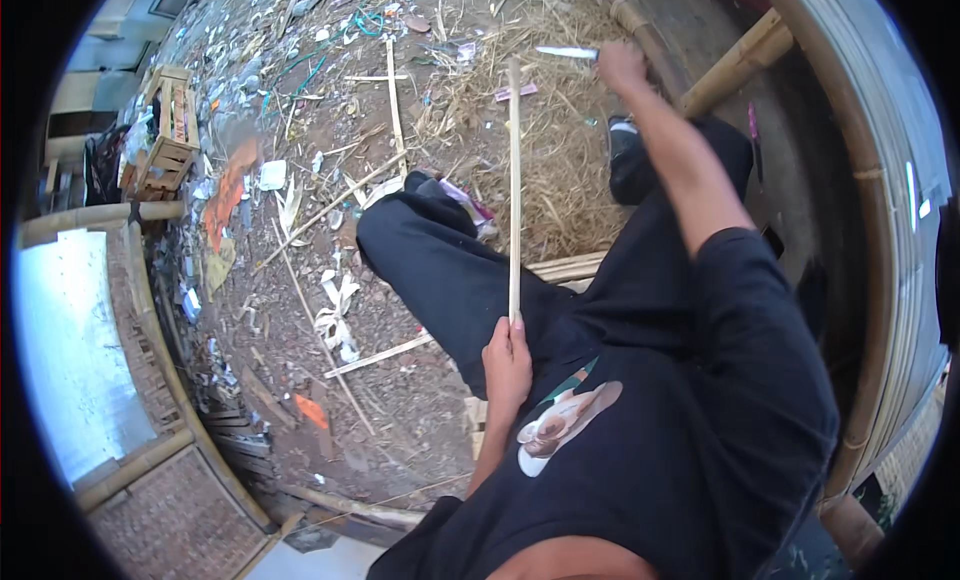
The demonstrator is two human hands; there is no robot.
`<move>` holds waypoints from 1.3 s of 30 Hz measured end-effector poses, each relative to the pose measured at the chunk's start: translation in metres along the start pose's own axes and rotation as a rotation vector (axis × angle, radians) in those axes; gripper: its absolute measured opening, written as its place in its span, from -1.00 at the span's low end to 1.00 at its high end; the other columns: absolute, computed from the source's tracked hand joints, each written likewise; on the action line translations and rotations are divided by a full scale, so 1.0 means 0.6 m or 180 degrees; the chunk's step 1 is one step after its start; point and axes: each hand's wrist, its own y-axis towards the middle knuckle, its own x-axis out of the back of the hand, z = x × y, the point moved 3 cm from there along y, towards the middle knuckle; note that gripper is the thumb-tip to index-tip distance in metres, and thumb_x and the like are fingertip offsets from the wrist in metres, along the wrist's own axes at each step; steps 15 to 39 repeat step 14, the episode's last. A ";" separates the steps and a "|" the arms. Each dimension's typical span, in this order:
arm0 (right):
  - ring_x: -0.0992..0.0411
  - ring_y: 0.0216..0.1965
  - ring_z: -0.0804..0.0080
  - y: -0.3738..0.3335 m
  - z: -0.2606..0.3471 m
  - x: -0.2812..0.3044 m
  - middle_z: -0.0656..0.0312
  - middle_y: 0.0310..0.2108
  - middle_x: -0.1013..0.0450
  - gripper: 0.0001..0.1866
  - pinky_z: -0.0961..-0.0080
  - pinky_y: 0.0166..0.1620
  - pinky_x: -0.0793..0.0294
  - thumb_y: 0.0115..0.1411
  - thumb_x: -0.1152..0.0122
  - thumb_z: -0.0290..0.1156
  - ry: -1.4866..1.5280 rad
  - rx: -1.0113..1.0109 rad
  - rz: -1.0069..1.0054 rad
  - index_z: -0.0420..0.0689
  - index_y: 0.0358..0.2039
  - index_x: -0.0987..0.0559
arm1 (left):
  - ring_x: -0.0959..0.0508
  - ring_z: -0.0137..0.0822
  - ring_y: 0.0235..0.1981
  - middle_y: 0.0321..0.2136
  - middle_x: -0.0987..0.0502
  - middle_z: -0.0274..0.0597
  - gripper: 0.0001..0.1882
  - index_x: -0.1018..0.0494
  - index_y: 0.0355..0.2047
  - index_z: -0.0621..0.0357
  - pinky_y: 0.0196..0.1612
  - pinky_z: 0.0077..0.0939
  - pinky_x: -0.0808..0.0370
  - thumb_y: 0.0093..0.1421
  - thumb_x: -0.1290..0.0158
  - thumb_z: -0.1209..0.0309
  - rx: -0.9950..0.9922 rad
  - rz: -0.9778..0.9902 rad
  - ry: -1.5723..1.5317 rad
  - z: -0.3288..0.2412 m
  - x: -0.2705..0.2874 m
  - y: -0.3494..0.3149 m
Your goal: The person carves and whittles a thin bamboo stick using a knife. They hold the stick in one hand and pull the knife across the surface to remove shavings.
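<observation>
My left hand (508, 358) is closed around the near end of a long, thin bamboo strip (515, 195). The pale strip points straight away from me, over my dark trousers and the ground beyond. Farther out to the right, my right hand (624, 68) grips a knife (568, 52) by its handle. Its bright blade points left, near the strip's far end but apart from it. Thin shavings (570, 180) lie in a thick layer on the ground below the blade.
Bamboo sticks (393, 105) lie scattered on the littered dirt at the left. A wooden crate (170, 130) stands at the far left. Close on my right runs a bamboo-framed wall (868, 230), with a thick bamboo pole (735, 62) near my right arm. Split strips (575, 268) lie beneath my legs.
</observation>
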 end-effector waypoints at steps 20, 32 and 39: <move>-0.46 -0.14 -0.04 -0.193 0.110 0.033 -0.16 -0.24 -0.48 -0.67 0.24 0.01 -0.38 -0.12 -0.16 -0.37 0.0463 0.1223 0.1357 -0.15 -0.27 -0.60 | 0.01 -0.66 -0.86 -0.77 -0.03 -0.51 -0.71 -0.19 -0.45 0.05 -0.82 -0.73 0.11 0.35 0.22 0.16 0.1003 0.1133 -0.2286 -0.026 -0.005 0.034; -0.46 -0.14 -0.04 -0.193 0.110 0.033 -0.16 -0.24 -0.48 -0.67 0.24 0.01 -0.38 -0.12 -0.16 -0.37 0.0463 0.1223 0.1357 -0.15 -0.27 -0.60 | 0.01 -0.66 -0.86 -0.77 -0.03 -0.51 -0.71 -0.19 -0.45 0.05 -0.82 -0.73 0.11 0.35 0.22 0.16 0.1003 0.1133 -0.2286 -0.026 -0.005 0.034; -0.46 -0.14 -0.04 -0.193 0.110 0.033 -0.16 -0.24 -0.48 -0.67 0.24 0.01 -0.38 -0.12 -0.16 -0.37 0.0463 0.1223 0.1357 -0.15 -0.27 -0.60 | 0.01 -0.66 -0.86 -0.77 -0.03 -0.51 -0.71 -0.19 -0.45 0.05 -0.82 -0.73 0.11 0.35 0.22 0.16 0.1003 0.1133 -0.2286 -0.026 -0.005 0.034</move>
